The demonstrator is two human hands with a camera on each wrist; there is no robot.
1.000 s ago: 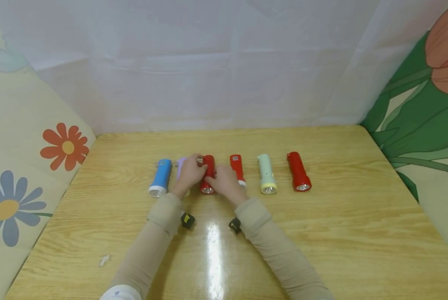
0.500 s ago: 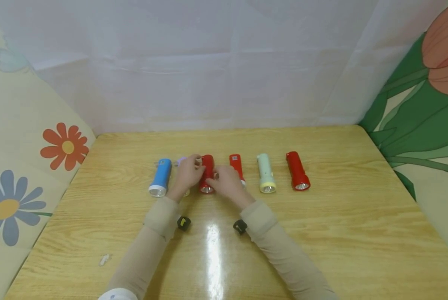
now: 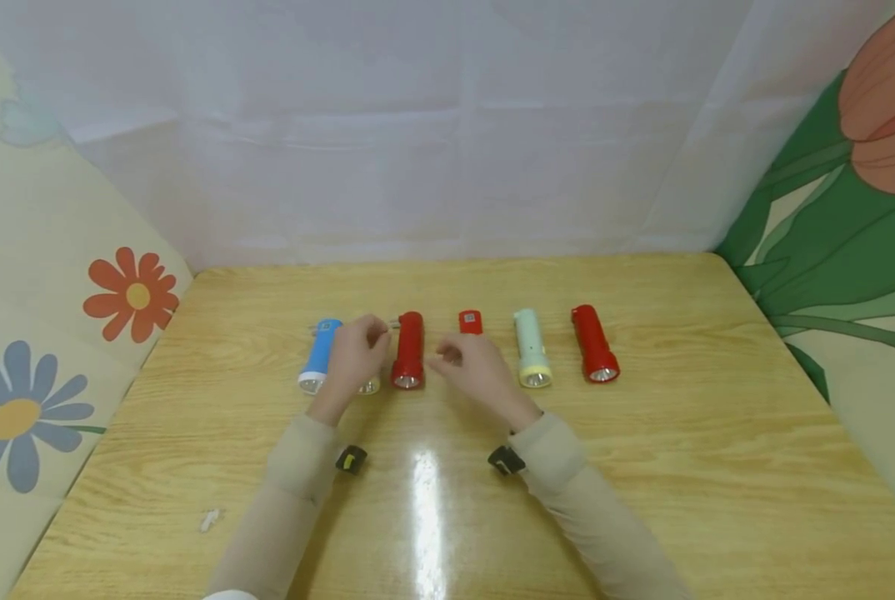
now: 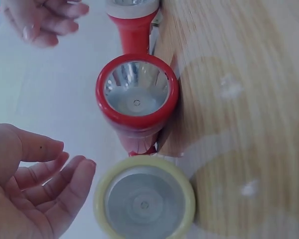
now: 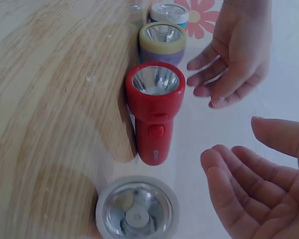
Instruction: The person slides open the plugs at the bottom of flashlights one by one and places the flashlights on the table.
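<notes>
A red flashlight (image 3: 410, 350) lies on the table between my two hands, its lens toward me. My left hand (image 3: 353, 358) hovers over a purple flashlight (image 5: 162, 52) with a pale yellow rim, covering most of it in the head view. Its fingers are loosely bent and hold nothing. To the right, my right hand (image 3: 481, 371) hangs above a red flashlight with a white rim (image 3: 471, 322), hiding its lens end in the head view. The fingers of this hand are relaxed too, with air between thumb and fingertips in the right wrist view.
The flashlights form one row: a blue one (image 3: 322, 354) at the left end, a mint green one (image 3: 532, 346) and another red one (image 3: 594, 342) on the right. A white curtain (image 3: 447, 167) stands behind the wooden table (image 3: 680, 467). A small whitish mark (image 3: 209, 520) shows at front left.
Both hands have let go of the middle red flashlight and drawn apart, left hand leftward, right hand rightward. That flashlight has shifted slightly left.
</notes>
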